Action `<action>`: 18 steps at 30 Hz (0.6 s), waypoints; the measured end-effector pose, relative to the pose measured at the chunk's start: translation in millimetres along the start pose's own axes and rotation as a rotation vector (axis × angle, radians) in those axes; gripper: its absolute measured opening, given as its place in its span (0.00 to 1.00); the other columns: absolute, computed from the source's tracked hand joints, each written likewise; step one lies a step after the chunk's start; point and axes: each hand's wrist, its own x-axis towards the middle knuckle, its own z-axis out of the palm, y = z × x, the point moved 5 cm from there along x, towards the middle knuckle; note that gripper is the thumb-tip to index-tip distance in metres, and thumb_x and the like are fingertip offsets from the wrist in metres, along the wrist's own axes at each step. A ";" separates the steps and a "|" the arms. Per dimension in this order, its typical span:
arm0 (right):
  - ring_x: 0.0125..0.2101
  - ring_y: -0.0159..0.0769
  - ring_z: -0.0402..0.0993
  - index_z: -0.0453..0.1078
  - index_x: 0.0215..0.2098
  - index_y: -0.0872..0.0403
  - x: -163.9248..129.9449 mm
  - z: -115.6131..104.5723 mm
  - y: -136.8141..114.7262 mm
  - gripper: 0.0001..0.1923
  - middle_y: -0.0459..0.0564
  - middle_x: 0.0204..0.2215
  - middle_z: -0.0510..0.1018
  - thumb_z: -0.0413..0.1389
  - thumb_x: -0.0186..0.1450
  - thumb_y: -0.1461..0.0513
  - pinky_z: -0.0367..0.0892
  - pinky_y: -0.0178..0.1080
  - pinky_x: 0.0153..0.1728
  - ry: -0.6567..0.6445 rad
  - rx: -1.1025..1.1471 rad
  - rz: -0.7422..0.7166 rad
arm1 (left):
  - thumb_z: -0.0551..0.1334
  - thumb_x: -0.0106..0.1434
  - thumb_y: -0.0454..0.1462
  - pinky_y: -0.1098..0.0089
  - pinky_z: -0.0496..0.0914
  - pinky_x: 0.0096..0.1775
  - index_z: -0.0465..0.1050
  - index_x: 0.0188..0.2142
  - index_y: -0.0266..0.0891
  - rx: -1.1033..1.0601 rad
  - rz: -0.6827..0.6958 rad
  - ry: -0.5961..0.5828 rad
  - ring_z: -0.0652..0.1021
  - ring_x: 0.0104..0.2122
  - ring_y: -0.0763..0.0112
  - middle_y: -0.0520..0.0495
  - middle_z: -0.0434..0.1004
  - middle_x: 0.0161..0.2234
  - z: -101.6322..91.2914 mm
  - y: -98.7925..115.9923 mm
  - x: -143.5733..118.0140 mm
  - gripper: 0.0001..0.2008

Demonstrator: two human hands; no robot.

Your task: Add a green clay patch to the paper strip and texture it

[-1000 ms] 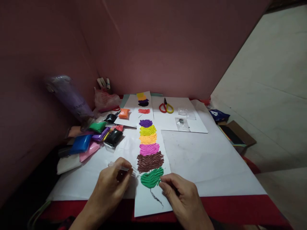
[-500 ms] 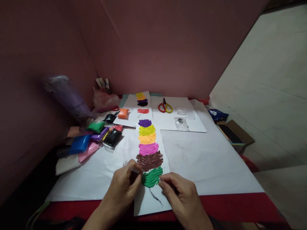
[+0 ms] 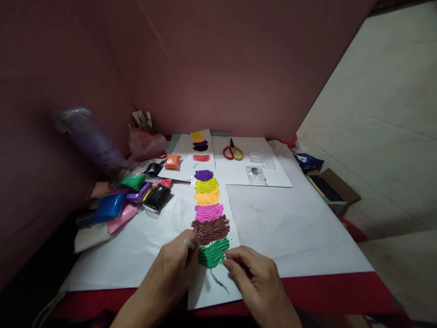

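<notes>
Down at the near edge of the table, the green clay patch [image 3: 212, 253] lies on a long paper strip [image 3: 218, 291], directly between the two hands; the left hand [image 3: 172, 275] is curled shut around a thin clear tool [image 3: 189, 243], whose tip sits at the patch's left edge; the right hand [image 3: 257, 282] has its fingers bent and pinched together, fingertips touching the patch's right edge, though whether they grip anything I cannot tell; above the green, in one column, come brown [image 3: 210, 229], pink [image 3: 209, 212], orange [image 3: 207, 197], yellow [image 3: 206, 185] and purple [image 3: 204, 175] patches, each touching the next; a dark scribbled line [image 3: 218, 282] trails below the green toward the strip's near end, which overhangs the red table edge [image 3: 324, 291]; right of the strip the white sheet [image 3: 290, 228] lies bare and wide, while to the left a heap of clay packets [image 3: 129, 196] crowds the corner by the wall; farther back a second sheet carries scissors [image 3: 233, 152] with red and yellow handles; beside them a clear bag [image 3: 254, 174] holds a small dark object; at the far right an open cardboard box [image 3: 332, 187] holds dark sheets.
</notes>
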 end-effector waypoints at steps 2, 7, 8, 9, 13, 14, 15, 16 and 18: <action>0.25 0.33 0.67 0.72 0.31 0.54 0.6 -0.4 -0.7 0.12 0.46 0.24 0.73 0.50 0.68 0.60 0.62 0.34 0.25 0.001 0.004 -0.009 | 0.49 0.62 0.30 0.75 0.64 0.23 0.62 0.29 0.41 0.010 0.021 -0.008 0.70 0.20 0.75 0.53 0.69 0.22 -0.7 0.7 1.1 0.08; 0.25 0.33 0.67 0.72 0.31 0.54 0.5 -0.1 -1.4 0.12 0.46 0.25 0.73 0.50 0.68 0.60 0.63 0.34 0.25 0.008 0.003 -0.014 | 0.49 0.62 0.29 0.75 0.63 0.24 0.61 0.29 0.41 0.019 0.066 -0.010 0.70 0.20 0.76 0.54 0.69 0.22 -3.1 1.9 3.6 0.09; 0.25 0.33 0.67 0.72 0.31 0.54 0.4 0.0 -1.2 0.12 0.46 0.24 0.73 0.50 0.68 0.60 0.63 0.34 0.25 0.010 0.000 -0.013 | 0.49 0.62 0.29 0.75 0.63 0.24 0.61 0.29 0.41 0.019 0.071 -0.008 0.69 0.20 0.76 0.54 0.68 0.22 -3.4 1.7 3.9 0.08; 0.25 0.33 0.67 0.72 0.31 0.54 0.3 0.2 -0.8 0.12 0.46 0.24 0.73 0.50 0.68 0.60 0.63 0.34 0.26 0.009 -0.003 -0.010 | 0.49 0.62 0.29 0.75 0.63 0.24 0.60 0.29 0.41 0.020 0.072 -0.011 0.69 0.20 0.77 0.55 0.68 0.22 -3.5 1.2 4.2 0.08; 0.25 0.33 0.67 0.73 0.32 0.54 0.0 0.2 0.3 0.12 0.46 0.24 0.73 0.50 0.68 0.59 0.63 0.34 0.26 0.001 -0.001 -0.004 | 0.49 0.62 0.28 0.75 0.62 0.24 0.60 0.29 0.41 0.033 0.083 -0.023 0.68 0.20 0.77 0.55 0.67 0.22 -4.7 0.1 5.0 0.09; 0.25 0.33 0.67 0.73 0.32 0.54 0.0 0.1 0.4 0.12 0.46 0.25 0.73 0.50 0.68 0.59 0.63 0.34 0.26 -0.001 0.000 -0.003 | 0.49 0.62 0.28 0.75 0.62 0.23 0.60 0.29 0.42 0.034 0.080 -0.030 0.67 0.20 0.77 0.56 0.66 0.21 -5.1 -0.1 5.2 0.09; 0.25 0.33 0.68 0.73 0.32 0.54 -0.1 0.0 0.6 0.12 0.46 0.25 0.73 0.50 0.68 0.59 0.63 0.34 0.26 -0.002 -0.001 -0.001 | 0.49 0.62 0.28 0.75 0.61 0.23 0.60 0.28 0.42 0.031 0.073 -0.034 0.66 0.19 0.77 0.56 0.65 0.21 -5.9 -0.4 5.5 0.09; 0.26 0.33 0.68 0.73 0.32 0.54 -0.2 -0.1 0.8 0.12 0.46 0.25 0.74 0.50 0.69 0.59 0.63 0.34 0.26 -0.001 -0.003 0.001 | 0.49 0.62 0.28 0.75 0.61 0.23 0.60 0.28 0.42 0.023 0.060 -0.043 0.66 0.19 0.77 0.56 0.65 0.21 -6.5 -0.8 5.8 0.09; 0.26 0.33 0.69 0.73 0.32 0.54 -0.2 -0.1 1.1 0.12 0.46 0.25 0.74 0.50 0.69 0.59 0.64 0.33 0.26 0.001 -0.005 0.004 | 0.49 0.62 0.28 0.75 0.61 0.23 0.60 0.28 0.42 -0.001 0.035 -0.062 0.66 0.20 0.77 0.56 0.65 0.21 -7.6 -1.5 6.6 0.09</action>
